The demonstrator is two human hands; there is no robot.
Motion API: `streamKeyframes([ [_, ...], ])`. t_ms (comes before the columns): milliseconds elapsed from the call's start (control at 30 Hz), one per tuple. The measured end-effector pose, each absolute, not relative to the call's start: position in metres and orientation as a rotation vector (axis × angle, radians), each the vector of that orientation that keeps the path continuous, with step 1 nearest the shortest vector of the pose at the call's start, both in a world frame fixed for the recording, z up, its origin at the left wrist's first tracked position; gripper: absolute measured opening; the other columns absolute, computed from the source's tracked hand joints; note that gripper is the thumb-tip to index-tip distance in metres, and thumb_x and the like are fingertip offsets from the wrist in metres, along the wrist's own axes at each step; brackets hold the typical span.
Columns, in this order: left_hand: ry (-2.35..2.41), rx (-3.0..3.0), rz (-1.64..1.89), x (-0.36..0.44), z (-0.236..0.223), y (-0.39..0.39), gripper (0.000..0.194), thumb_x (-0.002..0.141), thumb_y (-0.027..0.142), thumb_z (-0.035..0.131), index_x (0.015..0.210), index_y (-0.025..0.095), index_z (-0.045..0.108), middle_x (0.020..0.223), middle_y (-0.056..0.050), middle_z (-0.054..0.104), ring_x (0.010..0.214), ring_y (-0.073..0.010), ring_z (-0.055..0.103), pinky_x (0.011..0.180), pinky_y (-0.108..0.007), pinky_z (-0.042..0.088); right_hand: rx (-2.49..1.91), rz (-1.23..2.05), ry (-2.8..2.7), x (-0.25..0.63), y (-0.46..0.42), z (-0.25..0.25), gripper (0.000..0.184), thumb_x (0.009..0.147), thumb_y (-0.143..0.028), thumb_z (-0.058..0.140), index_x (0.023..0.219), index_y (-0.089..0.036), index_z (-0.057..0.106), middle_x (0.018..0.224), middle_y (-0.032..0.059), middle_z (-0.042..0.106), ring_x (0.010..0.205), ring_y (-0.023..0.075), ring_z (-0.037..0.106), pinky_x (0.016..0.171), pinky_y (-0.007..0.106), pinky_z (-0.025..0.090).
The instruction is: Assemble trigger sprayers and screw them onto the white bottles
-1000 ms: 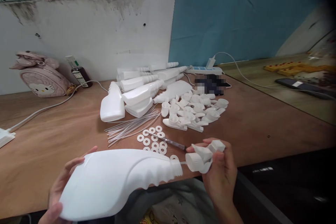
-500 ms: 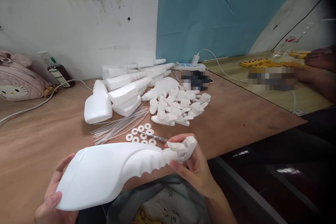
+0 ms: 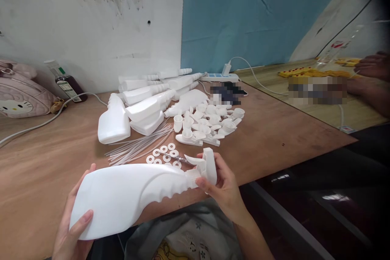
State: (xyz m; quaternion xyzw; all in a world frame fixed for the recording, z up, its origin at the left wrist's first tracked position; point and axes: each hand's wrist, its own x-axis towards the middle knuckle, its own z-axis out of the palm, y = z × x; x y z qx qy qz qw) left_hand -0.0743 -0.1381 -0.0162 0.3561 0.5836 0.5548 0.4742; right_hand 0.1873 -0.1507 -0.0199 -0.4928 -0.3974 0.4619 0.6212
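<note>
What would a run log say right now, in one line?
left hand: on white plastic bottle | right hand: on white plastic trigger sprayer | sprayer: at bottle's neck

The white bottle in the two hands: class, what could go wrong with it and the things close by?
The spray head, gripped at the neck by the right hand, could seat crookedly if the bottle tilts.

The smooth bottle body might twist or slip in the left hand, which holds only its base end.

The slim tool lies across the loose white rings, near the right hand; a bump could scatter them.
</note>
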Motion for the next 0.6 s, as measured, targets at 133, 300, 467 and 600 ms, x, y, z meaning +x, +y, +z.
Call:
streamKeyframes([
  [133, 1.466, 0.825, 1.351, -0.07, -0.014, -0.139, 0.077, 0.052, 0.042, 0.075, 0.124, 0.042, 0.048, 0.141, 0.01, 0.038, 0.128, -0.033, 0.034, 0.087, -0.032, 0.052, -1.176, 1.12, -0.902, 0.184, -0.148, -0.024, 0.044, 0.071, -0.047, 0.067, 0.101, -0.021, 0.049, 0.061, -0.0054, 0.052, 0.045, 0.0086, 0.047, 0.04, 0.019, 0.042],
  [300, 1.534, 0.739, 1.34, -0.076, -0.019, -0.137, 0.091, 0.045, 0.047, 0.078, 0.128, 0.043, 0.043, 0.127, 0.006, 0.053, 0.115, -0.0348, 0.049, 0.08, -0.034, 0.055, -1.09, 1.22, -1.027, 0.19, -0.148, -0.03, 0.039, 0.076, -0.046, 0.062, 0.103, -0.024, 0.045, 0.067, -0.0048, 0.053, 0.05, 0.0094, 0.048, 0.045, 0.019, 0.043],
  [467, 1.53, 0.759, 1.324, -0.077, -0.022, -0.138, 0.086, 0.05, 0.047, 0.075, 0.129, 0.041, 0.042, 0.128, 0.006, 0.053, 0.115, -0.0338, 0.049, 0.078, -0.03, 0.056, -0.991, 1.205, -1.22, 0.199, -0.149, -0.025, 0.053, 0.07, -0.027, 0.069, 0.116, -0.022, 0.043, 0.096, 0.0041, 0.06, 0.082, 0.0169, 0.059, 0.071, 0.026, 0.05],
  [600, 1.523, 0.757, 1.339, -0.077, -0.022, -0.138, 0.082, 0.051, 0.047, 0.074, 0.127, 0.042, 0.044, 0.13, 0.007, 0.051, 0.118, -0.0338, 0.046, 0.079, -0.03, 0.056, -1.083, 1.17, -1.133, 0.193, -0.148, -0.024, 0.051, 0.067, -0.027, 0.072, 0.112, -0.021, 0.048, 0.085, 0.0012, 0.06, 0.067, 0.013, 0.057, 0.058, 0.021, 0.048],
])
